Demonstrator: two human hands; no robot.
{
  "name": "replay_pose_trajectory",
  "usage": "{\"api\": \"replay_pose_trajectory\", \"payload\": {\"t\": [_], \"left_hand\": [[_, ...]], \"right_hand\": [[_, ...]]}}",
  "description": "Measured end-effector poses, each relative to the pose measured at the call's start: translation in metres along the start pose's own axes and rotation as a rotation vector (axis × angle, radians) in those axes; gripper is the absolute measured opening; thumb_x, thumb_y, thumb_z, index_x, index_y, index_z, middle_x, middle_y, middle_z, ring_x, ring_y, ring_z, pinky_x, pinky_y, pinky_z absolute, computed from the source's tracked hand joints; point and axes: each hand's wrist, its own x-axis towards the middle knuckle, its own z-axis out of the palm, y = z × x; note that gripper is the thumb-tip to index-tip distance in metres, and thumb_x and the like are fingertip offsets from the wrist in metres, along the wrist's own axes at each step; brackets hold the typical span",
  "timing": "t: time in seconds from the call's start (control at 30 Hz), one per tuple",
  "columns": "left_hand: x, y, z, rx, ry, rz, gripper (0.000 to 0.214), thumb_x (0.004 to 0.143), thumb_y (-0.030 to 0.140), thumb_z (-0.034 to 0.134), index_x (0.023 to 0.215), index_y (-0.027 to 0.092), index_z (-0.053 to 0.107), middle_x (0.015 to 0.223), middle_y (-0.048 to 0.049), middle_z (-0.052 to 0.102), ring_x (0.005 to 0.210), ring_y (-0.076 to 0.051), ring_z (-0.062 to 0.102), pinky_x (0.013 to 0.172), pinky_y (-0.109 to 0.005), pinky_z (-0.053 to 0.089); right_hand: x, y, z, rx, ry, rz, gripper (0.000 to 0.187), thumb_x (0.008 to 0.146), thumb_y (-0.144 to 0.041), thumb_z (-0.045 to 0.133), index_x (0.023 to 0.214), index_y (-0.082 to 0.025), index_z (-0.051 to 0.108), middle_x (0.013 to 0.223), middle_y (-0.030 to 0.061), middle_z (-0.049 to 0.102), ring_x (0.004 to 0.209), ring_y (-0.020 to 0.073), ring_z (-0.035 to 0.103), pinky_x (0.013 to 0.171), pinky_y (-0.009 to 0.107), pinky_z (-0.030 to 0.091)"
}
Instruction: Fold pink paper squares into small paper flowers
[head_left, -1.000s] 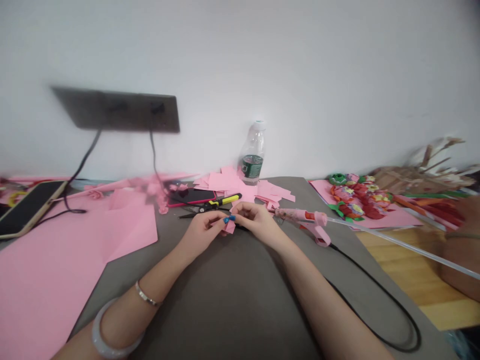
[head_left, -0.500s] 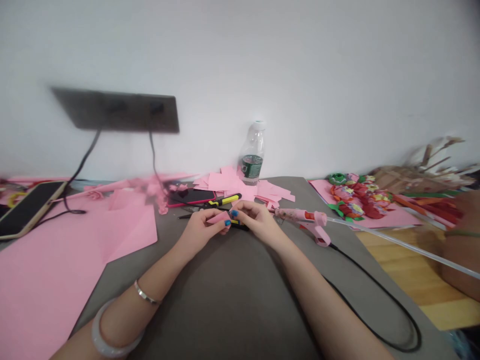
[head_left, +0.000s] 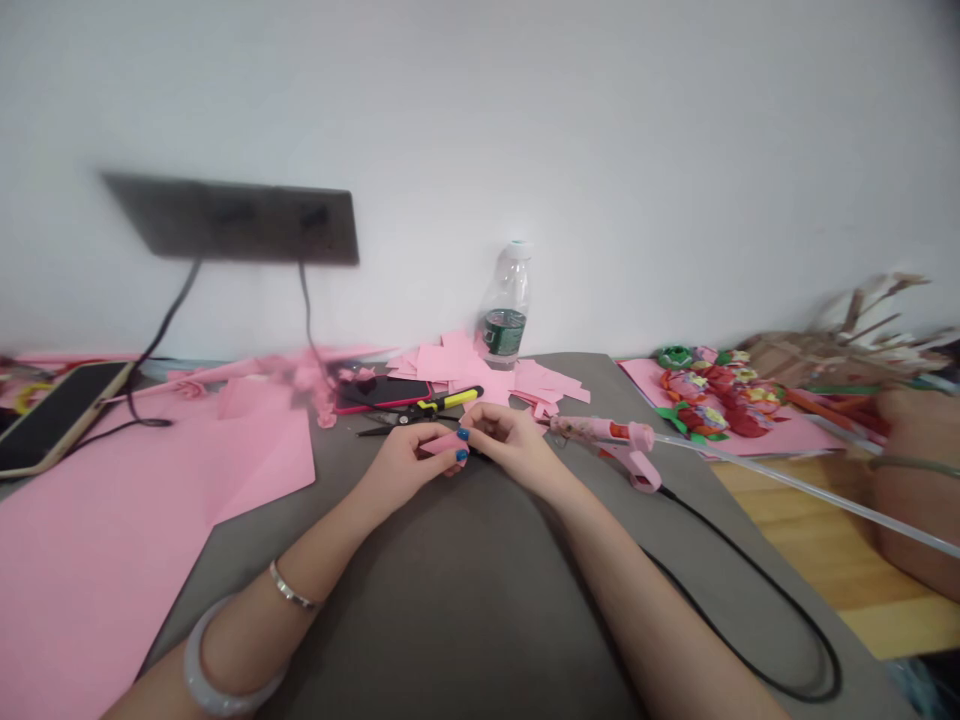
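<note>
Open room was left on the grey counter point(head_left: 450, 600) below the left hand point(head_left: 397, 465) and right hand point(head_left: 517, 445), in whose grips a small folded pink paper piece point(head_left: 444, 444) was clamped, turned from its lower-hanging pose a second earlier, while a clear, green-labelled plastic bottle point(head_left: 506, 310) was stood beyond.

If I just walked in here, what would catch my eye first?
Probably the colourful red-and-green flowers on a pink sheet at the right. Then the pink glue gun right of centre, with a long clear rod sticking out, and the bright blue nails beside the small pink paper at the centre.
</note>
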Motion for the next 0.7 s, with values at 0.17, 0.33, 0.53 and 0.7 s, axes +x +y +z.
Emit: {"api": "replay_pose_trajectory", "payload": {"t": [0.17,0.33,0.53,0.7], "left_hand": [[-0.0002,0.0001,-0.0001,-0.115,-0.005,-0.039,0.024,0.079,0.037,0.070,0.084,0.014,0.070,0.077,-0.0044,0.070,0.069,-0.015,0.064,0.067,-0.026,0.053],[0.0000,-0.0012,-0.0010,-0.176,0.010,-0.049,0.028,0.077,0.041,0.074,0.082,0.014,0.068,0.076,-0.0047,0.071,0.067,-0.013,0.064,0.066,-0.026,0.052],[0.0005,-0.0017,-0.0017,-0.160,-0.013,-0.029,0.028,0.079,0.041,0.072,0.079,0.014,0.068,0.075,-0.0032,0.069,0.068,-0.012,0.062,0.065,-0.023,0.051],[-0.0009,-0.0009,-0.0003,-0.201,0.033,-0.046,0.025,0.078,0.039,0.073,0.081,0.015,0.067,0.079,-0.0021,0.068,0.071,-0.012,0.061,0.065,-0.022,0.052]], "right_hand": [[0.0003,0.0004,0.0002,0.044,0.002,0.012,0.024,0.081,-0.041,0.067,0.078,-0.018,0.060,0.074,0.0009,0.059,0.066,0.0146,0.056,0.063,0.028,0.043],[0.0011,0.0002,0.0008,0.048,0.014,0.013,0.027,0.081,-0.043,0.068,0.076,-0.017,0.061,0.073,0.0011,0.061,0.066,0.0150,0.057,0.065,0.029,0.044],[0.0014,0.0014,0.0010,0.023,0.017,0.003,0.029,0.081,-0.045,0.067,0.075,-0.017,0.061,0.071,0.0011,0.060,0.065,0.0140,0.055,0.062,0.027,0.041],[0.0015,0.0001,0.0008,0.033,0.029,-0.006,0.036,0.080,-0.052,0.067,0.074,-0.018,0.059,0.070,0.0009,0.058,0.063,0.0142,0.053,0.061,0.027,0.040]]}}
